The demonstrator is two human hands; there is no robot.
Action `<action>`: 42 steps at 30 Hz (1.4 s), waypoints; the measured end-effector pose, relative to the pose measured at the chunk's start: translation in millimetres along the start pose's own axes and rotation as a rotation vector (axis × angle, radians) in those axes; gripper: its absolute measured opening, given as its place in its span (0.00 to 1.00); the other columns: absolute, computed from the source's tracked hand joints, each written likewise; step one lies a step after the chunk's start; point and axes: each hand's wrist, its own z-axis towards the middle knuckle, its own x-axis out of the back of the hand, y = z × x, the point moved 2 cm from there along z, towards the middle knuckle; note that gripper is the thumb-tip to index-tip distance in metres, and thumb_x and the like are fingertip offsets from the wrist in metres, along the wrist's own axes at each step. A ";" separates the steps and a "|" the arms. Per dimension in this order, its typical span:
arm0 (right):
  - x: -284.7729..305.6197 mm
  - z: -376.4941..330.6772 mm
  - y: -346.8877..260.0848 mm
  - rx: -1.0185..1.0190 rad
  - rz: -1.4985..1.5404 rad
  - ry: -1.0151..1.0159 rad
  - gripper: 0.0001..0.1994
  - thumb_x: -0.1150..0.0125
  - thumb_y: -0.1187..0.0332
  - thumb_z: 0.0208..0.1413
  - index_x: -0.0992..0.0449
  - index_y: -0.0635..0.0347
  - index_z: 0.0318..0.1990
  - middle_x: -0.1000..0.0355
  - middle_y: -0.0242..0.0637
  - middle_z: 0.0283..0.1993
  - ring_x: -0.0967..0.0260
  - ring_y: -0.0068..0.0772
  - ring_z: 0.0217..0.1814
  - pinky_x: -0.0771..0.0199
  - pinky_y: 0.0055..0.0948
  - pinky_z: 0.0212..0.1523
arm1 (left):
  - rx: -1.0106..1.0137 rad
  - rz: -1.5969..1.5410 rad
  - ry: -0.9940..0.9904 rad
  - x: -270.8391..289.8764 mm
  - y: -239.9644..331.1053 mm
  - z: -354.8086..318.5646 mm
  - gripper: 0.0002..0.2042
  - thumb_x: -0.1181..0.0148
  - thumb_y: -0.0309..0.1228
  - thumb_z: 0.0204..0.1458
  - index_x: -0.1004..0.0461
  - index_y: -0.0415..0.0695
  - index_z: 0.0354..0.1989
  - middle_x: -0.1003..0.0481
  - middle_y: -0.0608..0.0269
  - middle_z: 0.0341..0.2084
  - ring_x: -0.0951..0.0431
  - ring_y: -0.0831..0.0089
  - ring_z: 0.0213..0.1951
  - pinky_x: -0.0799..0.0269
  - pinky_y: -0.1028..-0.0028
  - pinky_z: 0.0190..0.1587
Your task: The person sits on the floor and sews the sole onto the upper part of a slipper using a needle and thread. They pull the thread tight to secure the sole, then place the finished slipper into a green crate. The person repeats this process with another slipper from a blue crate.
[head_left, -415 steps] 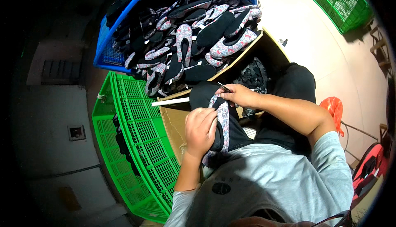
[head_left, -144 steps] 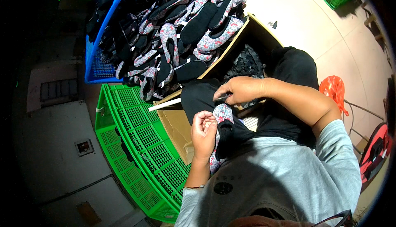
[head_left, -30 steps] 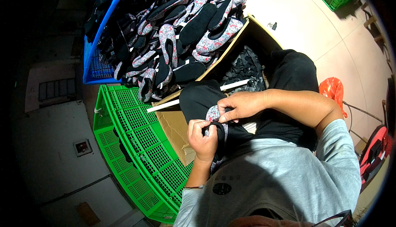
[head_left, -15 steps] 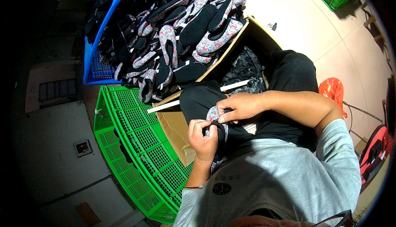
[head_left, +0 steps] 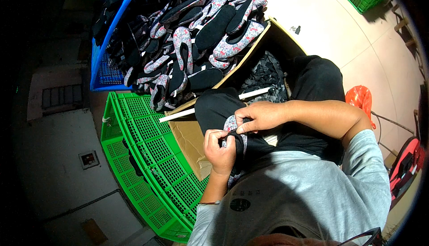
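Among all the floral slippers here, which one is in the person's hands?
The floral slipper on the lap, pinched by the left hand and right hand; all the others lie piled in the blue crate.

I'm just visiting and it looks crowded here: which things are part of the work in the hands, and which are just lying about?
In the work:
- left hand and right hand, both gripping the floral slipper
- pile of slippers in the blue crate

Lying about:
- green crate
- cardboard box
- white stick
- orange bag
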 end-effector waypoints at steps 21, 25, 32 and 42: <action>-2.6 2.0 6.6 -0.026 0.118 0.112 0.14 0.38 0.54 0.63 0.27 0.55 0.38 0.27 0.30 0.25 0.29 0.24 0.27 0.32 0.30 0.30 | -0.022 0.020 0.013 -1.0 0.1 1.1 0.10 0.37 0.15 0.37 0.30 0.39 0.27 0.27 0.56 0.26 0.25 0.63 0.30 0.29 0.70 0.37; 0.6 8.7 15.8 -0.098 0.313 0.295 0.14 0.34 0.58 0.61 0.26 0.58 0.40 0.27 0.29 0.31 0.30 0.21 0.32 0.29 0.25 0.35 | -0.018 0.014 0.017 -0.4 1.9 1.8 0.10 0.37 0.15 0.37 0.30 0.39 0.27 0.27 0.56 0.26 0.25 0.63 0.30 0.28 0.70 0.37; 5.4 11.5 19.9 0.000 0.096 0.336 0.18 0.29 0.60 0.55 0.24 0.58 0.49 0.23 0.35 0.44 0.26 0.29 0.45 0.27 0.29 0.48 | -0.010 -0.033 -0.013 2.2 3.2 1.0 0.10 0.36 0.16 0.37 0.30 0.39 0.27 0.27 0.56 0.26 0.25 0.64 0.30 0.28 0.70 0.36; 4.2 13.6 18.1 -0.052 -0.069 0.185 0.12 0.30 0.60 0.55 0.23 0.56 0.41 0.24 0.39 0.33 0.26 0.36 0.36 0.28 0.33 0.40 | -0.075 -0.041 -0.060 1.2 6.1 -0.1 0.10 0.36 0.15 0.37 0.29 0.39 0.27 0.26 0.56 0.26 0.24 0.64 0.30 0.27 0.71 0.37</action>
